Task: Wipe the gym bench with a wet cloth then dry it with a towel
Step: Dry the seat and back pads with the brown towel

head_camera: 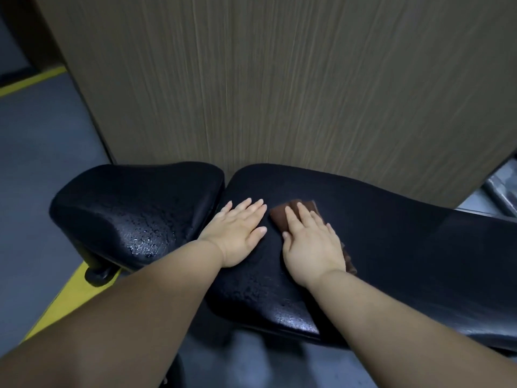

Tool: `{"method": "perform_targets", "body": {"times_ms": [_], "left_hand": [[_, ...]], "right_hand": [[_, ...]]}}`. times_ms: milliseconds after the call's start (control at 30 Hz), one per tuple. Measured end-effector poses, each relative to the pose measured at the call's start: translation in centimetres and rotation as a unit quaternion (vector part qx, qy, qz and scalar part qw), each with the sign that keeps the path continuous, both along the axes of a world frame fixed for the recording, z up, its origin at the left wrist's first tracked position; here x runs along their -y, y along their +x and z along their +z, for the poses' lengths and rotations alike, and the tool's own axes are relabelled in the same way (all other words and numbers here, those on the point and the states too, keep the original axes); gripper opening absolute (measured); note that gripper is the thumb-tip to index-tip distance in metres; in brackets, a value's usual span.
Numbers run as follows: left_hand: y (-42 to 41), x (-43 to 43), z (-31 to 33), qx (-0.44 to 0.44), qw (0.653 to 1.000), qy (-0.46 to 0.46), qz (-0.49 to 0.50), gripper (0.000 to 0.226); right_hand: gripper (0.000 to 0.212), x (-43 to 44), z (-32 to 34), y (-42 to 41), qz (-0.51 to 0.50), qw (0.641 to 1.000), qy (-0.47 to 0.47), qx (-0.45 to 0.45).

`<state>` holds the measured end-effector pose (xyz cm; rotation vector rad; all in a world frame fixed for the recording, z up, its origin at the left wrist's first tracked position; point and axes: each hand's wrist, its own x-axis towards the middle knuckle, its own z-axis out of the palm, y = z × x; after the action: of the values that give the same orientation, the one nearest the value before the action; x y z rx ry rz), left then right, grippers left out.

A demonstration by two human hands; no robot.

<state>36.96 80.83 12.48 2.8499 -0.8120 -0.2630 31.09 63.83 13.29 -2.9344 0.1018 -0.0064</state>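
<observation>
Right hand (310,242) presses folded brown cloth (282,217) flat on black padded vinyl gym bench (405,247); left hand (237,231) flat, fingers spread, bracing beside. Risk: wet beaded pad, bracing palm could slip.

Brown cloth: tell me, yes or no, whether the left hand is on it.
No, the right hand presses the brown cloth; the left hand lies flat on the bare bench pad.

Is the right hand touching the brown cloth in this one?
Touching. The head view shows the right hand lying flat on the brown cloth, fingers straight, pressing it onto the black bench pad.
</observation>
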Motion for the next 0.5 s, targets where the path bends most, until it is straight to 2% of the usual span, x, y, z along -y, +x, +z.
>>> {"method": "perform_targets", "body": {"times_ms": [500], "left_hand": [[0.4, 0.0, -0.4, 0.016, 0.999, -0.034, -0.007, 0.058]], "right_hand": [[0.055, 0.6, -0.6, 11.6, -0.049, 0.999, -0.005, 0.016]]}}
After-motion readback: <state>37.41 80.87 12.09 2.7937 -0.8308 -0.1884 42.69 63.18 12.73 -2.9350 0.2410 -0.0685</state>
